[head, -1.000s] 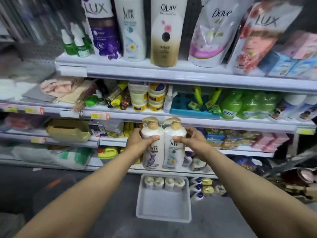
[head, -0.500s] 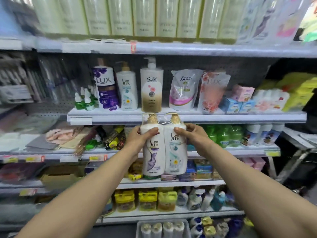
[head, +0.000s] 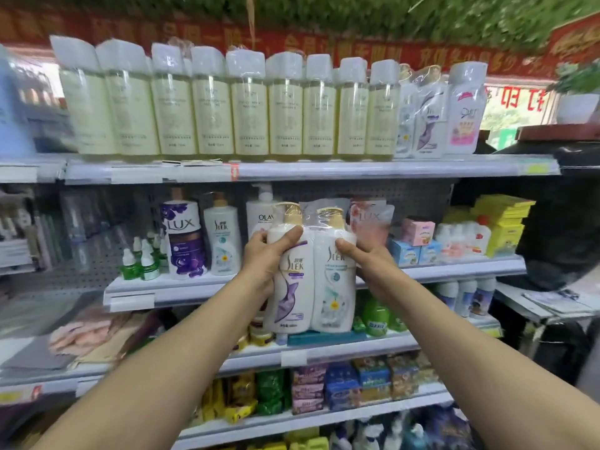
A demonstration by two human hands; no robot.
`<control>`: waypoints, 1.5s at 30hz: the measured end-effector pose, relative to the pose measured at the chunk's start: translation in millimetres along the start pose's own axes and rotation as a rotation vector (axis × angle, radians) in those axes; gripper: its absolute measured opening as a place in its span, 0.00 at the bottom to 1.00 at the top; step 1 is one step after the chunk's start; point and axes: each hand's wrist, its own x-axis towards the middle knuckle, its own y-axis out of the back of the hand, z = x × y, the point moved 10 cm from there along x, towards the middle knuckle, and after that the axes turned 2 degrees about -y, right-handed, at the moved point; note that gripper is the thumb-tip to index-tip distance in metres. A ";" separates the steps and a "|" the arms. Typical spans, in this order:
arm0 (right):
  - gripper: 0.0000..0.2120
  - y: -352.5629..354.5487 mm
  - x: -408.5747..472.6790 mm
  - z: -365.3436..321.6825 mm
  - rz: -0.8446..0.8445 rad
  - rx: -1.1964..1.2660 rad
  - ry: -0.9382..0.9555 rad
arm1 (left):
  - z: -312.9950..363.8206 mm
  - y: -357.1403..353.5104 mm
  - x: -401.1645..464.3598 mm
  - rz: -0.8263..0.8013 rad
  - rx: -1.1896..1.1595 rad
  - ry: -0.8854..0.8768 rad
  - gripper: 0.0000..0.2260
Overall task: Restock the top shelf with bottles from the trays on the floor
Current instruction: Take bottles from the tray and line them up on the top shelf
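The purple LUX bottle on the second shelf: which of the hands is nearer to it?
Left. The left hand grips the wrapped twin-pack just right of the purple LUX bottle; the right hand is beyond the pack.

I face a metal shop gondola with white shelf edges [head: 324,170] and a grey pegboard back panel [head: 415,193]. Above me hangs artificial green foliage [head: 389,17] over a red banner [head: 324,47] with yellow characters. To my right, daylight comes through a window [head: 513,105] bearing red characters, beside a white plant pot [head: 576,107]. A low desk [head: 532,311] with papers stands at far right.
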 end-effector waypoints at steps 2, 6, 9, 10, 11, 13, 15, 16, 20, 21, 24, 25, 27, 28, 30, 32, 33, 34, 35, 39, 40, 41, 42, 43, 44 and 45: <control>0.20 2.9 -0.8 -7.1 -0.008 0.019 0.030 | 8.5 -11.3 2.6 -0.025 -0.018 0.004 0.30; 0.27 9.0 -5.5 -14.9 -0.059 0.049 0.037 | 21.6 -27.3 7.9 -0.060 -0.030 0.022 0.30; 0.23 12.8 -8.8 -12.8 -0.076 0.040 0.026 | 35.6 -39.9 11.4 -0.067 -0.080 0.003 0.33; 0.23 17.7 -9.0 -13.1 -0.060 0.043 0.028 | 38.4 -48.3 12.5 -0.087 -0.094 0.004 0.35; 0.24 20.0 -7.9 -13.7 -0.049 0.052 0.030 | 41.3 -54.4 12.7 -0.108 -0.100 0.009 0.38; 0.25 27.6 -7.0 -19.9 -0.013 0.096 0.042 | 46.1 -66.8 13.2 -0.135 -0.094 0.010 0.36; 0.25 37.1 -5.2 -29.1 0.017 0.153 0.058 | 50.9 -78.0 14.6 -0.139 -0.077 -0.001 0.26; 0.25 41.4 -4.7 -33.6 0.025 0.185 0.061 | 53.0 -84.1 16.6 -0.141 -0.074 -0.003 0.23; 0.22 61.7 -2.2 -56.1 0.054 0.283 0.098 | 66.4 -117.0 22.7 -0.168 -0.051 -0.035 0.16; 0.21 67.0 -1.7 -63.8 0.065 0.296 0.120 | 71.6 -125.9 24.5 -0.180 -0.040 -0.048 0.15; 0.21 91.1 3.3 -90.1 0.094 0.337 0.172 | 87.4 -159.5 27.9 -0.228 -0.020 -0.089 0.16; 0.21 100.4 6.8 -98.3 0.102 0.348 0.182 | 92.3 -170.6 27.5 -0.242 0.001 -0.110 0.16; 0.20 120.8 14.8 -115.6 0.129 0.368 0.199 | 95.2 -189.4 26.5 -0.263 0.083 -0.134 0.16; 0.19 132.2 19.3 -124.8 0.143 0.381 0.209 | 92.8 -199.5 25.3 -0.278 0.124 -0.133 0.14; 0.20 151.3 27.0 -142.6 0.162 0.381 0.229 | 84.0 -220.2 25.6 -0.317 0.208 -0.140 0.10; 0.19 169.3 35.0 -157.8 0.162 0.359 0.235 | 81.4 -237.3 29.4 -0.293 0.285 -0.185 0.14; 0.19 178.1 39.6 -164.1 0.159 0.348 0.235 | 81.5 -245.8 33.1 -0.285 0.315 -0.206 0.18; 0.18 186.5 44.1 -168.8 0.153 0.339 0.234 | 81.9 -252.9 35.6 -0.281 0.325 -0.207 0.20; 0.18 197.3 50.4 -175.0 0.150 0.332 0.241 | 80.5 -265.5 42.1 -0.298 0.338 -0.209 0.21; 0.19 225.0 72.7 -190.4 0.148 0.310 0.259 | 78.3 -295.2 57.4 -0.307 0.445 -0.214 0.26; 0.19 232.3 79.5 -194.2 0.149 0.300 0.264 | 79.3 -302.5 60.5 -0.291 0.424 -0.212 0.24; 0.21 238.4 86.2 -198.1 0.145 0.286 0.268 | 79.8 -309.8 65.9 -0.281 0.402 -0.214 0.23; 0.22 244.6 93.2 -203.4 0.136 0.263 0.274 | 82.0 -317.4 69.0 -0.257 0.382 -0.219 0.23; 0.23 248.2 98.1 -208.3 0.120 0.237 0.280 | 83.7 -322.7 75.6 -0.234 0.396 -0.242 0.24; 0.23 253.6 105.3 -215.8 0.098 0.205 0.291 | 87.6 -329.3 82.3 -0.200 0.415 -0.281 0.25; 0.22 256.0 110.7 -221.6 0.076 0.172 0.303 | 90.4 -333.0 89.4 -0.168 0.436 -0.320 0.27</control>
